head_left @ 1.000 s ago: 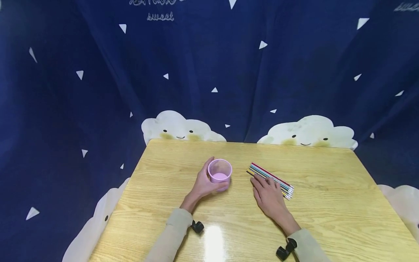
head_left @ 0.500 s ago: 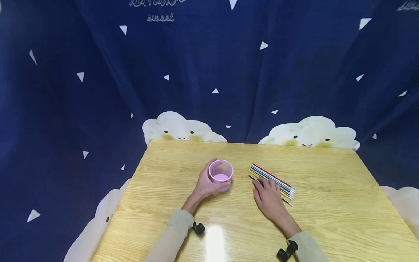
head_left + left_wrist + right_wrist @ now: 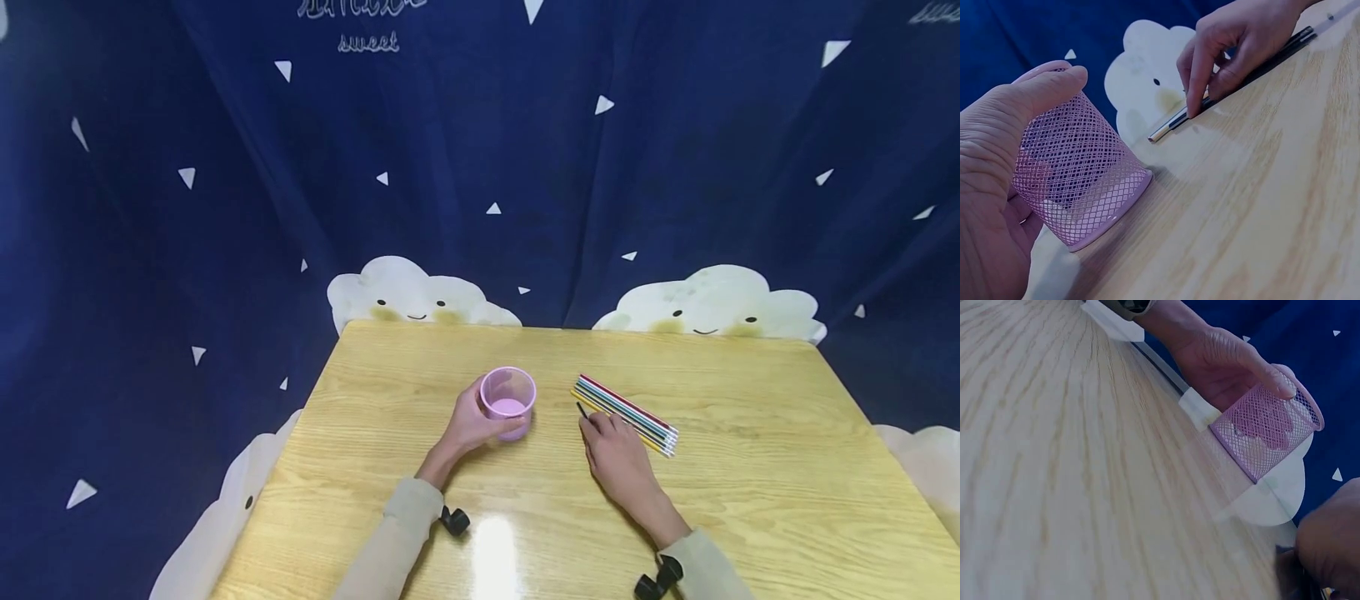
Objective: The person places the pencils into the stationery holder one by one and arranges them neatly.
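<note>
Navy curtain point(image 3: 450, 158) fills the background on my head feed, printed with white triangles point(image 3: 603, 105) and pale lettering point(image 3: 368, 42), all beyond the pink mesh pencil cup point(image 3: 517, 426) that I take as my landmark. Two smiling cloud prints point(image 3: 420, 293) peek over the far edge of the worktop point(image 3: 780, 483), one behind the cup and slightly to its left, the other farther to its right. I see the cup standing upright on light wood grain, its base touching the surface and its floor visible through the open top.

My view shows the left hand point(image 3: 472, 422) wrapped round the cup from its left, thumb across the near side. Right of the cup and a little nearer to me, the right hand point(image 3: 619, 461) has thumb and fingertips pinched on a black pencil point(image 3: 582, 411), whose dark end pokes out toward the cup. I cannot tell whether that pencil is off the wood. Just beyond those fingers, also right of the cup, I find a slanted row of striped pencils point(image 3: 622, 407), white ends farthest from it. Nearer to me than the cup are beige sleeves point(image 3: 401, 533), black wrist cameras point(image 3: 455, 522) and a bright glare patch point(image 3: 492, 557).
</note>
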